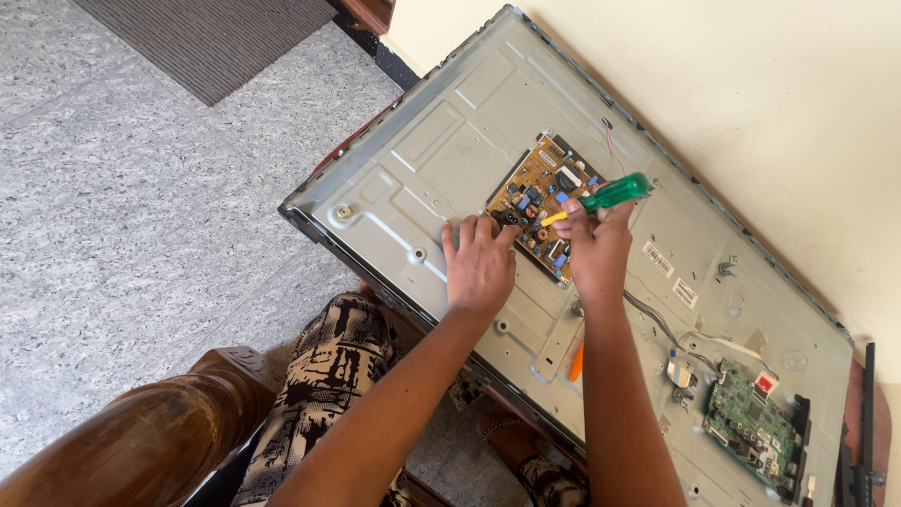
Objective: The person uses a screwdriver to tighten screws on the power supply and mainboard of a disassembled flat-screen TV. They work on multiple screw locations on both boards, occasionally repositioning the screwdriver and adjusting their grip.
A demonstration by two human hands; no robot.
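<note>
A flat television lies face down with its grey metal back panel (pixel 450 141) bare. A yellow-brown circuit board (pixel 537 183) with many small parts sits near the panel's middle. My left hand (pixel 479 265) rests palm down on the panel, fingertips touching the board's near edge. My right hand (pixel 597 246) grips a screwdriver (pixel 605 196) with a green and yellow handle, its tip over the board. A green circuit board (pixel 751 422) is fixed near the panel's right end, with grey cables (pixel 657 324) leading toward it.
The panel rests on a low table against a cream wall (pixel 751 75). A speckled grey floor (pixel 141 216) and a dark mat (pixel 211 38) lie to the left. A brown wooden armrest (pixel 141 441) and my patterned trouser leg (pixel 324 376) are below. An orange tool handle (pixel 576 361) lies on the panel.
</note>
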